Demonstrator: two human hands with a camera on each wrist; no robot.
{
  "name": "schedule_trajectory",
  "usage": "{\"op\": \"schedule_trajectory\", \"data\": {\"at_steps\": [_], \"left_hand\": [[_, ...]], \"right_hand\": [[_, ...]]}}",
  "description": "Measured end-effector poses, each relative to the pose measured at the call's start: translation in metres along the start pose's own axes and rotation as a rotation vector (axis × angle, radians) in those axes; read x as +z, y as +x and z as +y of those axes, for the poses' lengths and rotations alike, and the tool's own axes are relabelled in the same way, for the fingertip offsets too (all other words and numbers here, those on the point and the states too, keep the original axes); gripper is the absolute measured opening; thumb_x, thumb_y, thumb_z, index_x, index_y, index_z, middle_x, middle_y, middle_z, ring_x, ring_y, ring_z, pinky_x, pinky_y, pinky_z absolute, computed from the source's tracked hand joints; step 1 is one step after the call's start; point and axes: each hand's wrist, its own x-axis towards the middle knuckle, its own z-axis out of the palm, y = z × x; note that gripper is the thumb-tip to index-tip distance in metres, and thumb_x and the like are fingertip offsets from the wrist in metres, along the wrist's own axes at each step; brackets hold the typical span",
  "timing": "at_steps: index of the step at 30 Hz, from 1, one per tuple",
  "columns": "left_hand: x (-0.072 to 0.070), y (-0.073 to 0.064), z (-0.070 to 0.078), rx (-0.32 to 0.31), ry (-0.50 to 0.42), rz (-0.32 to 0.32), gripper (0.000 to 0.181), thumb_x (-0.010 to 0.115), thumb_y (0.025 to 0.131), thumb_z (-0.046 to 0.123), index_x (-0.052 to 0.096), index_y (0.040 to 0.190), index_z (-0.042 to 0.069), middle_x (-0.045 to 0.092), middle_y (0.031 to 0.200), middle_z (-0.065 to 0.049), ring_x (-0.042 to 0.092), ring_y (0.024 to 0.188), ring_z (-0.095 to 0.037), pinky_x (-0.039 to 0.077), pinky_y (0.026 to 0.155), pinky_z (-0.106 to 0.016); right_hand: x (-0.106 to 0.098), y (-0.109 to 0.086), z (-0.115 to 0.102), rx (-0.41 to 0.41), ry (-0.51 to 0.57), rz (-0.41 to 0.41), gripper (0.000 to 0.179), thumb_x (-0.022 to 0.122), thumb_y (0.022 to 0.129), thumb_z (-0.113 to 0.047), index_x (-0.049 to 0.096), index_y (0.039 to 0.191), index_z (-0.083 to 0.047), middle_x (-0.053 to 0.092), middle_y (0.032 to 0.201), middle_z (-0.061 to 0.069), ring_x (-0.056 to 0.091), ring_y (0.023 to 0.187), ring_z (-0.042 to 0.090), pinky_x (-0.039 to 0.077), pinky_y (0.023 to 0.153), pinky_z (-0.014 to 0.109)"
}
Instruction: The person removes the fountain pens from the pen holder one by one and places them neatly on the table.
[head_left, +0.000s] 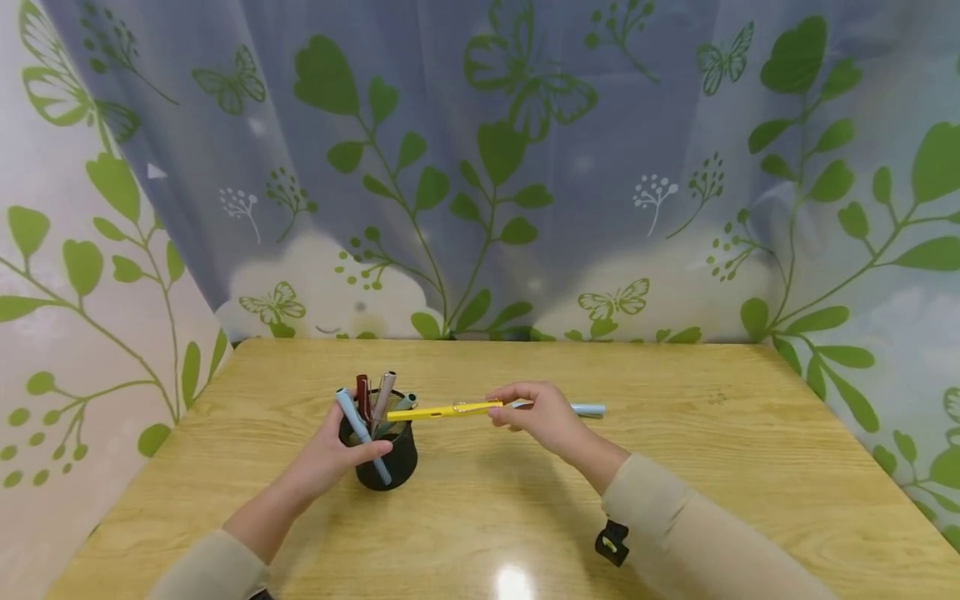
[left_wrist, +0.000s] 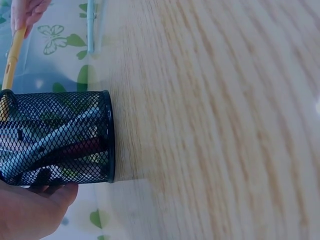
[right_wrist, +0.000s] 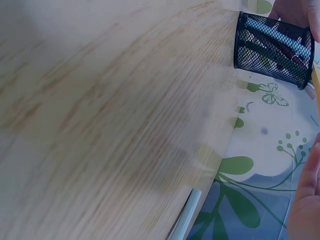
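Note:
My left hand [head_left: 333, 458] grips a black mesh pen cup [head_left: 401, 462], with the thumb on the near side and the other fingers mostly hidden. Inside the cup lean several pens: a light blue pen [head_left: 352, 415], a dark red pen [head_left: 363, 396], a greyish pen [head_left: 384, 393] and a dark green one [head_left: 408, 402]. Between thumb and fingers, my right hand [head_left: 540, 414] pinches a yellow pen [head_left: 442, 411] held nearly level. Its far end is at the cup's rim, as the left wrist view shows. Another light blue pen [head_left: 591, 410] lies on the table behind the right hand.
The wooden table [head_left: 480, 517] reaches back to a patterned curtain [head_left: 510, 208] with leaves and butterflies. A black strap-mounted device [head_left: 612, 542] hangs at the right sleeve. Light glares off the table's near edge.

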Motion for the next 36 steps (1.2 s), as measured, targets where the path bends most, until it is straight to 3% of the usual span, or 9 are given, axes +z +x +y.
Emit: {"op": "schedule_trajectory", "data": {"at_steps": [6,13,23,36], "left_hand": [[0.0,0.0,0.001,0.006,-0.001,-0.004,0.1,0.073,0.08,0.04,0.004,0.15,0.019,0.002,0.152,-0.024,-0.001,0.138,-0.041,0.016,0.103,-0.063],[-0.001,0.001,-0.002,-0.028,0.01,-0.015,0.108,0.072,0.079,0.044,-0.005,0.15,0.013,-0.003,0.153,-0.022,-0.004,0.137,-0.041,0.012,0.103,-0.062],[-0.001,0.0,-0.002,-0.014,0.011,-0.009,0.108,0.072,0.079,0.043,-0.003,0.15,0.012,-0.002,0.153,-0.023,-0.003,0.137,-0.041,0.014,0.103,-0.062],[-0.002,0.0,-0.001,0.012,-0.037,-0.006,0.102,0.072,0.081,0.038,0.001,0.15,0.014,0.002,0.153,-0.022,0.001,0.138,-0.041,0.018,0.103,-0.061]], "right_hand": [[-0.005,-0.013,-0.019,0.021,-0.022,0.013,0.026,0.065,0.088,-0.008,0.065,0.112,0.003,0.067,0.098,0.012,0.067,0.081,0.022,0.052,0.071,0.034],[-0.011,0.002,0.013,0.018,-0.021,0.019,0.031,0.066,0.088,-0.016,0.065,0.115,-0.002,0.066,0.103,0.01,0.067,0.079,0.018,0.052,0.071,0.04],[-0.012,0.0,0.013,0.046,-0.024,0.033,0.029,0.068,0.086,-0.016,0.067,0.113,-0.005,0.064,0.105,0.007,0.066,0.079,0.017,0.05,0.075,0.046],[-0.011,0.0,0.014,0.046,-0.023,0.023,0.032,0.068,0.086,-0.015,0.065,0.114,-0.001,0.065,0.1,0.011,0.066,0.079,0.018,0.051,0.072,0.041]]}}
